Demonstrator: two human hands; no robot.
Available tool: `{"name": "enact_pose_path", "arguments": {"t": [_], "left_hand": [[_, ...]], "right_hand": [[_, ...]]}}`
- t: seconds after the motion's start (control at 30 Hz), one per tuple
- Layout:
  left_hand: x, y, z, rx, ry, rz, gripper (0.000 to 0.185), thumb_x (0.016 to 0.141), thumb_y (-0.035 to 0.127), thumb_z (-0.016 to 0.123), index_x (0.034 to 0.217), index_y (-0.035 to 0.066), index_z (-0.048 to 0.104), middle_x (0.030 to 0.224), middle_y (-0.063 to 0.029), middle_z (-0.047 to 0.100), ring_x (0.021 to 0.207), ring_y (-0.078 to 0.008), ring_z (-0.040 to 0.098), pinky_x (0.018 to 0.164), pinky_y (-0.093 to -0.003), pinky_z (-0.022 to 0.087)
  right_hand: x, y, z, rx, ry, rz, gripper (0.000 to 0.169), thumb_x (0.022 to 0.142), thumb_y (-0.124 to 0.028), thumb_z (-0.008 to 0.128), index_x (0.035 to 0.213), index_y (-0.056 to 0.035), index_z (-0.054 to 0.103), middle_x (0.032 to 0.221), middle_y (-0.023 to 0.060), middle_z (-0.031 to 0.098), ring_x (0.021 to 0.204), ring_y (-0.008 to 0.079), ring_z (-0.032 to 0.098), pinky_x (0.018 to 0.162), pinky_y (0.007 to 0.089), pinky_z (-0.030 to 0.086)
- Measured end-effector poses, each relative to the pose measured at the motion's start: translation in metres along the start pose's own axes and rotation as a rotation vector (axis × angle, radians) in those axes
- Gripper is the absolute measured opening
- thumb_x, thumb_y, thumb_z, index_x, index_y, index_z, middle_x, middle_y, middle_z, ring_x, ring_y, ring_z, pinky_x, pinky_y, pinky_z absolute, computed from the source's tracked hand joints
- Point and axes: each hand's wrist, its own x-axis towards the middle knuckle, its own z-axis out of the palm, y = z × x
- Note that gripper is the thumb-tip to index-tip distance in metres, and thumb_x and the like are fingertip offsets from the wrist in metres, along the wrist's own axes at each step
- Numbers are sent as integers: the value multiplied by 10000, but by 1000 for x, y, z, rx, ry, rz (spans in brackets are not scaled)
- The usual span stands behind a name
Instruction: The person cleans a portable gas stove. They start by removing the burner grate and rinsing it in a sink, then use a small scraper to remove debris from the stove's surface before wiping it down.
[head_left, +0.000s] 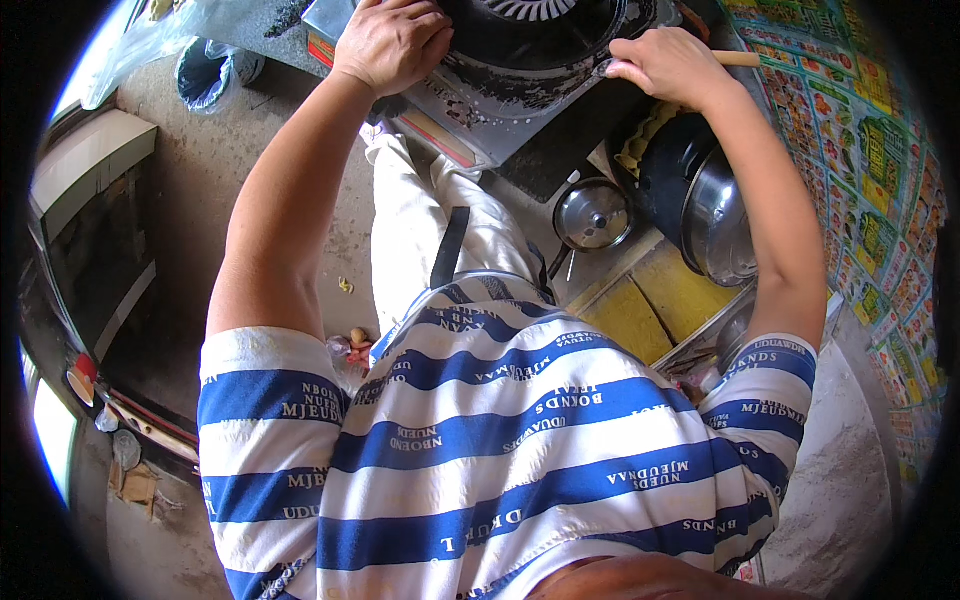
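Note:
At the top of the view is a worn, scuffed stove (517, 112) with a black round burner well (540, 45) and a ribbed metal ring (531, 7) inside it. My left hand (394, 46) lies on the stove's left side with its fingers curled over. Their tips are hidden, so I cannot tell whether they grip anything. My right hand (667, 69) is closed around a tool with a light wooden handle (739, 58). The handle's end sticks out to the right, while the tool's other end, mostly hidden by my fingers, is by the stove's right edge.
Below and right of the stove are a small pan with a steel lid (594, 214), a black pot (664, 176), a large steel lid (724, 217) and yellow boards (637, 307). Printed sheets (847, 150) cover the right wall. A lined bin (204, 79) stands left.

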Motion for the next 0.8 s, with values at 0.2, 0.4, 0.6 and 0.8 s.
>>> {"name": "enact_pose_path", "arguments": {"t": [0.2,0.4,0.6,0.8], "left_hand": [[0,1,0,16,38,18,66,752,168,691,785,112,702,824,-39,681,923,-232,635,950,-436,457],[0,0,0,1,17,11,59,743,153,698,781,107,699,821,-40,680,908,-234,637,942,-431,461],[-1,0,1,-2,-17,-26,77,747,169,693,794,109,707,829,-33,681,918,-222,632,931,-423,465],[-2,0,1,-12,-29,-19,72,754,168,688,787,106,702,832,-32,674,907,-227,624,933,-415,455]], "right_hand": [[4,-13,-7,23,1,-100,324,934,-426,593,876,-112,649,750,138,678,786,353,684,693,466,537],[3,-17,-3,142,34,-277,330,936,-434,590,895,-113,655,741,135,673,794,355,684,700,471,538],[0,-16,4,86,27,-111,339,939,-435,583,899,-104,647,750,146,671,811,358,678,719,480,533],[0,-19,4,150,-33,-71,326,926,-436,593,901,-116,646,765,164,673,808,384,673,718,495,531]]}}
